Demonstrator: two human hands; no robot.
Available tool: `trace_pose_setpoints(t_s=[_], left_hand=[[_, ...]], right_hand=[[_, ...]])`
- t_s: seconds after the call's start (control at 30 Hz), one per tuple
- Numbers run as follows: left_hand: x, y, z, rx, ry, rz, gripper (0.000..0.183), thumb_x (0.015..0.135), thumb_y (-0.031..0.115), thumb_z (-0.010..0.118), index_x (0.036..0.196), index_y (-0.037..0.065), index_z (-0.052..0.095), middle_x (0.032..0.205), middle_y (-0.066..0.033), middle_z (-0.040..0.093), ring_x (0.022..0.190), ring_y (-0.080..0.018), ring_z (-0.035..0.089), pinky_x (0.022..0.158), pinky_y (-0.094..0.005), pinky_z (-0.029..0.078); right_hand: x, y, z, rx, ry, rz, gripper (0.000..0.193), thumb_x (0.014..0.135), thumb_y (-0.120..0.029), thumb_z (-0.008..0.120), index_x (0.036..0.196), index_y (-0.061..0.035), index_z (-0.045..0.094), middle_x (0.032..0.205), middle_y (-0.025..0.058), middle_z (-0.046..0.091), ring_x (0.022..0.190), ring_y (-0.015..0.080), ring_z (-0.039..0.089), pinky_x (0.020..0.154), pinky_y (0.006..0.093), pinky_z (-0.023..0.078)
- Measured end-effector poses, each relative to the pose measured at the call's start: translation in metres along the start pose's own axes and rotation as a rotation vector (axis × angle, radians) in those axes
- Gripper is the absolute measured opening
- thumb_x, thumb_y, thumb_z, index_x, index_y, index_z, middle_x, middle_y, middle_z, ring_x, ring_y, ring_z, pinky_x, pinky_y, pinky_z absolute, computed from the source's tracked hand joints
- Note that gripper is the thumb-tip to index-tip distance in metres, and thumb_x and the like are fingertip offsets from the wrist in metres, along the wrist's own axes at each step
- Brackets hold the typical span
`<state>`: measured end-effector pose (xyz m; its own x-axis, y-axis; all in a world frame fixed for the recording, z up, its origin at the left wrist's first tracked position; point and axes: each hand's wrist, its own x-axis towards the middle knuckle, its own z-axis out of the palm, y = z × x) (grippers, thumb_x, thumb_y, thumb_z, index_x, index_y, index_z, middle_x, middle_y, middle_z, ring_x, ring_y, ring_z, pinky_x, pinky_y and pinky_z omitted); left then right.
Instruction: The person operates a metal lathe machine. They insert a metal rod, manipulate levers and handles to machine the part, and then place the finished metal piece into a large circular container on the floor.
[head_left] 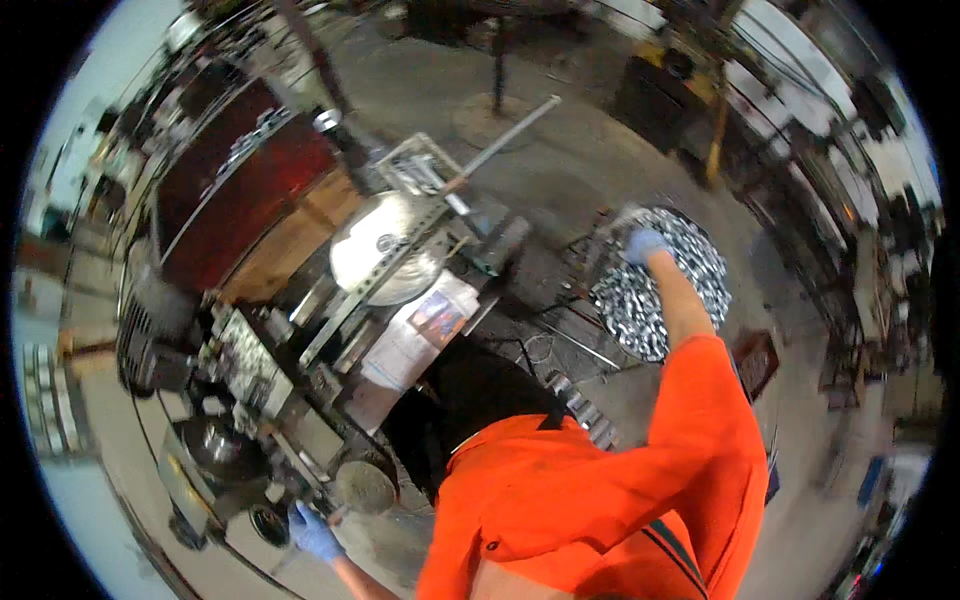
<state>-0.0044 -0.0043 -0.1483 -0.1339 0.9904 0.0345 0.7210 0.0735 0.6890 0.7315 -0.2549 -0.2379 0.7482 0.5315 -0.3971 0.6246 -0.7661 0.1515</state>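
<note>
My right hand [647,245], in a pale blue glove, reaches out over the far left part of a round container heaped with small shiny metal parts [690,280]. It touches the heap, and blur hides its fingers. My left hand [314,533], gloved the same way, is low at the left beside a machine. Its fingers are partly stretched out, close to a black handwheel [268,525]. A round grey disc [366,486] sits just beyond this hand. Nothing shows in its grasp.
A large pale round plate [385,245] lies in front, with a perforated metal bar [375,275] across it. Printed paper [415,335] lies nearer. A red-sided bin [240,190] stands far left. Ribbed metal cylinders [585,410] lie beside my body. A brown tray [756,362] stands right.
</note>
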Motion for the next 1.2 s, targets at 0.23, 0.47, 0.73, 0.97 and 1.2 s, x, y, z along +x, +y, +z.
trace_pose_setpoints(t_s=[0.23,0.47,0.73,0.97,1.2], left_hand=[[0.010,0.001,0.004,0.344,0.095,0.203,0.034,0.087,0.035,0.047,0.094,0.006,0.064,0.079,-0.0169,0.064,0.071,-0.0307,0.061,0.065,-0.0395,0.046],[0.007,-0.026,0.009,0.390,0.133,0.114,0.030,0.085,0.037,0.049,0.093,0.012,0.065,0.078,-0.0145,0.064,0.072,-0.0320,0.062,0.067,-0.0431,0.047],[0.005,-0.011,-0.007,0.336,0.074,0.152,0.027,0.083,0.034,0.052,0.092,0.012,0.065,0.078,-0.0151,0.064,0.073,-0.0312,0.062,0.066,-0.0420,0.047],[0.002,-0.010,-0.100,0.246,0.300,0.332,0.025,0.084,0.026,0.056,0.095,0.006,0.065,0.081,-0.0149,0.065,0.073,-0.0289,0.063,0.067,-0.0364,0.049],[-0.051,-0.088,-0.205,0.559,0.561,0.111,0.021,0.083,0.025,0.055,0.094,0.011,0.065,0.077,-0.0120,0.064,0.068,-0.0275,0.061,0.062,-0.0382,0.047]], right_hand=[[0.026,0.040,0.049,0.078,0.202,-0.152,0.049,0.078,-0.044,0.051,0.109,-0.0068,0.058,0.113,0.0194,0.056,0.105,0.0335,0.052,0.091,0.0400,0.041],[0.019,0.061,0.055,1.141,0.437,-0.240,0.042,0.079,-0.029,0.063,0.105,0.0036,0.058,0.103,0.0114,0.062,0.086,0.0210,0.059,0.078,0.0342,0.046],[-0.096,-0.146,-0.087,1.901,0.226,-0.606,0.018,0.084,-0.021,0.053,0.088,-0.0047,0.059,0.097,0.0079,0.060,0.092,0.0180,0.057,0.079,0.0322,0.046],[-0.197,-0.372,-0.193,1.130,0.041,-1.248,0.014,0.075,-0.013,0.064,0.080,-0.0002,0.067,0.078,0.0049,0.064,0.075,0.0156,0.058,0.069,0.0277,0.046],[-0.283,-0.552,-0.239,0.340,0.540,-1.862,0.038,0.071,-0.041,0.065,0.080,-0.0044,0.068,0.102,0.0192,0.060,0.092,0.0343,0.058,0.082,0.0390,0.046]])
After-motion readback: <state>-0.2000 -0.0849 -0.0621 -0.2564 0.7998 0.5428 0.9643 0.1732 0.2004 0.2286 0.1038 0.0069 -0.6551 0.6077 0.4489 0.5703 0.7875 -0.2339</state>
